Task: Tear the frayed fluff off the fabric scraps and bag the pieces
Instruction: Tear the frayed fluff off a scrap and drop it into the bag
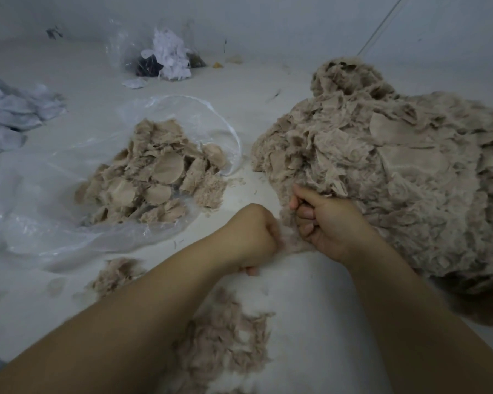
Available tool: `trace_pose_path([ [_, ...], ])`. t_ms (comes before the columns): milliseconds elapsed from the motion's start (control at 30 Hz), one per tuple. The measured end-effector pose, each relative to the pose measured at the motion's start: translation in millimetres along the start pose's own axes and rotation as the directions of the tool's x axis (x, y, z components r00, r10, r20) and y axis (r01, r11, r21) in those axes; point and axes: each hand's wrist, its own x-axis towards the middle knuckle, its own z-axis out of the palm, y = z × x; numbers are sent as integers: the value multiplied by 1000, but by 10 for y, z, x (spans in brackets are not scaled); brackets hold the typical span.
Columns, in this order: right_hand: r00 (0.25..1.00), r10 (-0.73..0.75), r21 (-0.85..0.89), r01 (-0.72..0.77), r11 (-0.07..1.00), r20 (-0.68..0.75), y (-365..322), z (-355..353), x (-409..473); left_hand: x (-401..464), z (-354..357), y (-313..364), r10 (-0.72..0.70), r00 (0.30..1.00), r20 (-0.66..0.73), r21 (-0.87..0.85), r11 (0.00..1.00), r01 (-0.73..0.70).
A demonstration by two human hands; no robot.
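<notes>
Pinching one beige scrap [292, 237] between both fists: left hand [254, 237] curled on near edge, right hand [325, 223] curled on far side, so fluff tears off between. Unsorted scrap heap [396, 172] at 2 o'clock, within reach. Open plastic bag [54, 223] with cleaned pieces [154, 183] at 10 o'clock. Torn fluff [225, 342] dropped at 6 o'clock.

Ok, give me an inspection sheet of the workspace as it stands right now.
Surface: pale surface, dusted with loose fluff.
Job's things: big tan scrap heap at right; trimmed pieces lying on the open clear bag.
Clutter: grey-white cloth at left; second clear bag of white and dark scraps at the back.
Grips: left hand and right hand both clench one fluffy scrap.
Cables: thin line on the wall.
Surroundings: plain pale wall.
</notes>
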Motion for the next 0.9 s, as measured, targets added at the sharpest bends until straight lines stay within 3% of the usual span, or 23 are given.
trace_pose_path([
  [133, 1000, 4, -15, -4, 1000, -24, 12, -4, 25, -99, -244, -138, -32, 991, -127, -71, 997, 23],
  [300, 999, -20, -107, 17, 994, -30, 48, -2, 39, -76, -327, -184, -18, 961, -276, -373, 924, -90],
  [367, 1000, -25, -195, 26, 980, 6, 50, 9, 18, -50, -241, -150, -4, 945, -328, -415, 899, -141],
  [467, 998, -31, -241, 44, 969, 56, 35, 27, -24, 14, -107, -129, 203, 852, -482, -148, 940, -307],
  [567, 996, -23, -209, 41, 977, 88, 23, 46, -44, 35, -19, -103, 452, 735, -505, 127, 881, -455],
  [667, 999, -8, -213, 15, 977, 33, 28, 22, -28, 2, -3, -110, 527, 721, -449, 141, 839, -525],
  [767, 1000, 7, -165, -5, 986, 9, 28, 25, -13, -52, -50, -138, 405, 796, -450, -53, 877, -477],
  [833, 1000, 20, -138, -20, 990, -3, 26, 40, -7, -37, -77, -127, 185, 845, -501, -249, 905, -346],
  [900, 1000, 21, -149, -22, 989, -9, 28, 48, -2, -2, -74, -111, 0, 895, -447, -412, 888, -205],
])
